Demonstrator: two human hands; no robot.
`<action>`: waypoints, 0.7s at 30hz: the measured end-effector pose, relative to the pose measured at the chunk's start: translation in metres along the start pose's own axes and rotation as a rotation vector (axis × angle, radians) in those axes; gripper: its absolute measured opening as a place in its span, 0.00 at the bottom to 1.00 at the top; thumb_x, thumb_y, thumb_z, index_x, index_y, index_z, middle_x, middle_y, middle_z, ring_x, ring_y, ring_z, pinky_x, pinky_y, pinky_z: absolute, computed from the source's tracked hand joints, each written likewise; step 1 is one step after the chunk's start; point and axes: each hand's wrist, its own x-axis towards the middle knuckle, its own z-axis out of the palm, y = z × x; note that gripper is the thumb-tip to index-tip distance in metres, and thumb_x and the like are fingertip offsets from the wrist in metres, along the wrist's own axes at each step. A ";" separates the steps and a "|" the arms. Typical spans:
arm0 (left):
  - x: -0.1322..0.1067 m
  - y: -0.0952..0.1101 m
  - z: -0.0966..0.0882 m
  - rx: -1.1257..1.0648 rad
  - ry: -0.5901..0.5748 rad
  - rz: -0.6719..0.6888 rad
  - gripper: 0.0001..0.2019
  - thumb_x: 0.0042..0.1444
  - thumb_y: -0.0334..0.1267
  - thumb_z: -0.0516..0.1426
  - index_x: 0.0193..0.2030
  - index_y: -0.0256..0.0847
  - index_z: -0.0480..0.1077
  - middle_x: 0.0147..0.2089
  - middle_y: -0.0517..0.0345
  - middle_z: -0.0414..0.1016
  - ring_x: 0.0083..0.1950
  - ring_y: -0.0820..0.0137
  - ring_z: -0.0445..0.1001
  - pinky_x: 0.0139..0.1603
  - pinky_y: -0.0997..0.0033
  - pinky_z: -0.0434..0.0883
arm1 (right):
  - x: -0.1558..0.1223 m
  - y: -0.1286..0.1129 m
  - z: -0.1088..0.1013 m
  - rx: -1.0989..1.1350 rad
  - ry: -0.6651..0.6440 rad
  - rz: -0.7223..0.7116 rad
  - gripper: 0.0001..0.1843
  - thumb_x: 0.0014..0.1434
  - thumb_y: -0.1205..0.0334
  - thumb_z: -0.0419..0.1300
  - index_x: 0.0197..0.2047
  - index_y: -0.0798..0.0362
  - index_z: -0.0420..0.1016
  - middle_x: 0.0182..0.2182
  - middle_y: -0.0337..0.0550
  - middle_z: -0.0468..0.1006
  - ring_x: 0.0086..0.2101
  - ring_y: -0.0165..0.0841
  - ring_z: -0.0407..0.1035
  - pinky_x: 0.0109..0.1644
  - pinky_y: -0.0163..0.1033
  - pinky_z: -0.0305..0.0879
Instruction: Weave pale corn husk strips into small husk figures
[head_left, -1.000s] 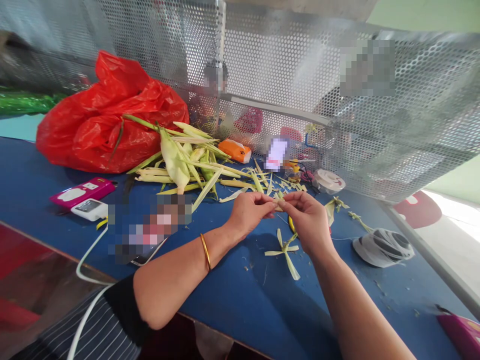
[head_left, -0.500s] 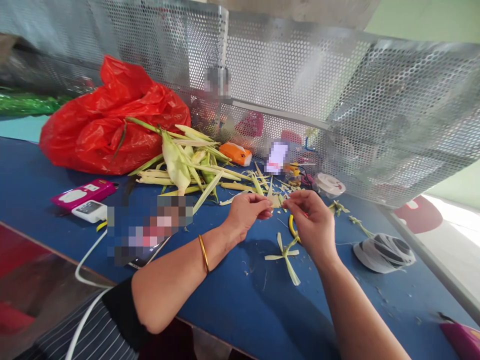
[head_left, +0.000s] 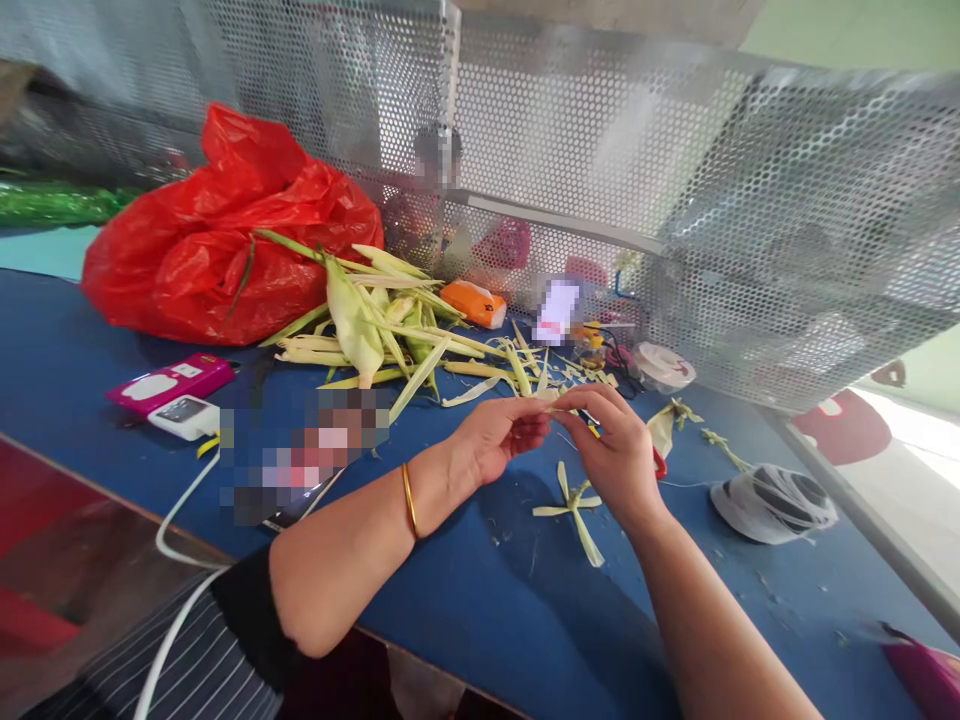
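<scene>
My left hand (head_left: 517,432), with a gold bangle at the wrist, is closed in a pinch on a small pale piece of corn husk (head_left: 547,396). The fingertips of my right hand (head_left: 611,440) meet it there, pinching the same piece; most of the husk is hidden by the fingers. Below them on the blue table (head_left: 465,600) lies a cross-shaped husk piece (head_left: 576,512) with a knotted stem. Scissors or pliers with a red handle (head_left: 659,463) show partly behind my right hand. A spool of pale thread (head_left: 772,506) stands at the right.
Loose corn husks (head_left: 356,325) are heaped before a red plastic bag (head_left: 225,230). An orange tissue pack (head_left: 474,303) and a tape roll (head_left: 664,367) sit by the perforated metal screen (head_left: 555,130). A magenta box (head_left: 172,383), a white device (head_left: 184,416) and its cable (head_left: 174,548) are at left.
My right hand has moved left and its fingertips now meet those of my left hand at the husk piece. The red handle shows more beside my right hand.
</scene>
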 end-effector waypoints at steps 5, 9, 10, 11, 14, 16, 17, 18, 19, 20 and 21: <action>0.000 0.003 0.001 -0.047 0.006 -0.075 0.07 0.57 0.27 0.59 0.28 0.32 0.73 0.22 0.59 0.72 0.24 0.79 0.71 0.26 0.81 0.68 | 0.001 0.000 0.000 -0.020 0.010 -0.010 0.05 0.61 0.67 0.61 0.36 0.47 0.76 0.36 0.41 0.76 0.39 0.36 0.72 0.44 0.43 0.67; 0.000 0.002 0.000 -0.034 -0.010 -0.078 0.07 0.58 0.27 0.58 0.29 0.32 0.74 0.22 0.60 0.72 0.23 0.80 0.71 0.26 0.81 0.67 | 0.000 0.000 0.000 -0.024 0.021 -0.001 0.04 0.61 0.66 0.61 0.36 0.47 0.76 0.34 0.40 0.76 0.37 0.36 0.71 0.43 0.43 0.67; -0.001 0.001 0.000 -0.024 -0.011 -0.068 0.06 0.57 0.27 0.59 0.29 0.32 0.74 0.23 0.60 0.72 0.24 0.79 0.71 0.26 0.81 0.67 | 0.000 0.000 0.000 -0.023 0.021 0.001 0.04 0.61 0.66 0.61 0.35 0.47 0.76 0.34 0.40 0.76 0.37 0.36 0.71 0.43 0.43 0.66; -0.001 0.000 0.000 -0.016 -0.016 -0.051 0.05 0.57 0.27 0.59 0.30 0.32 0.74 0.23 0.60 0.73 0.24 0.79 0.72 0.26 0.80 0.67 | 0.000 0.000 0.000 -0.022 0.024 0.004 0.04 0.61 0.66 0.61 0.34 0.47 0.76 0.33 0.40 0.76 0.37 0.36 0.71 0.43 0.43 0.66; -0.002 -0.002 0.001 -0.002 -0.047 0.027 0.02 0.54 0.26 0.61 0.33 0.34 0.75 0.28 0.59 0.76 0.28 0.77 0.75 0.31 0.77 0.70 | -0.001 -0.001 0.001 -0.016 0.039 0.022 0.05 0.61 0.66 0.61 0.33 0.47 0.75 0.32 0.39 0.76 0.35 0.36 0.71 0.42 0.43 0.66; -0.003 -0.003 0.002 0.012 -0.058 0.083 0.03 0.53 0.25 0.61 0.34 0.35 0.75 0.29 0.58 0.77 0.30 0.75 0.77 0.34 0.75 0.71 | -0.001 -0.002 0.001 -0.001 0.057 0.046 0.06 0.60 0.66 0.61 0.32 0.47 0.76 0.32 0.39 0.76 0.35 0.36 0.71 0.42 0.43 0.66; -0.003 -0.004 0.003 0.026 -0.052 0.110 0.03 0.53 0.25 0.61 0.33 0.34 0.75 0.29 0.57 0.78 0.31 0.74 0.77 0.35 0.74 0.72 | -0.001 -0.002 0.002 0.010 0.073 0.064 0.06 0.59 0.66 0.61 0.32 0.48 0.76 0.32 0.39 0.75 0.35 0.35 0.71 0.42 0.42 0.66; -0.003 -0.004 0.004 0.044 -0.041 0.139 0.03 0.53 0.25 0.61 0.33 0.34 0.75 0.29 0.56 0.78 0.30 0.74 0.77 0.36 0.74 0.72 | -0.001 -0.003 0.002 0.025 0.090 0.086 0.06 0.59 0.66 0.61 0.31 0.48 0.76 0.32 0.39 0.75 0.35 0.35 0.71 0.42 0.42 0.66; -0.003 -0.005 0.004 0.065 -0.027 0.170 0.02 0.53 0.26 0.61 0.32 0.34 0.75 0.28 0.56 0.78 0.30 0.74 0.77 0.37 0.73 0.72 | -0.001 -0.003 0.002 0.041 0.101 0.112 0.05 0.58 0.66 0.61 0.31 0.48 0.77 0.32 0.39 0.75 0.36 0.35 0.70 0.43 0.42 0.66; -0.003 -0.005 0.005 0.088 -0.012 0.205 0.02 0.53 0.27 0.62 0.31 0.34 0.76 0.27 0.56 0.77 0.29 0.74 0.76 0.37 0.73 0.72 | -0.001 -0.003 0.002 0.061 0.107 0.145 0.05 0.57 0.65 0.62 0.31 0.49 0.77 0.32 0.39 0.75 0.36 0.35 0.71 0.43 0.41 0.66; -0.003 -0.006 0.005 0.113 -0.001 0.241 0.02 0.53 0.28 0.62 0.30 0.35 0.76 0.27 0.57 0.77 0.29 0.74 0.76 0.37 0.72 0.72 | -0.001 -0.004 0.002 0.088 0.103 0.185 0.04 0.57 0.65 0.62 0.30 0.49 0.77 0.32 0.39 0.76 0.36 0.35 0.71 0.43 0.41 0.66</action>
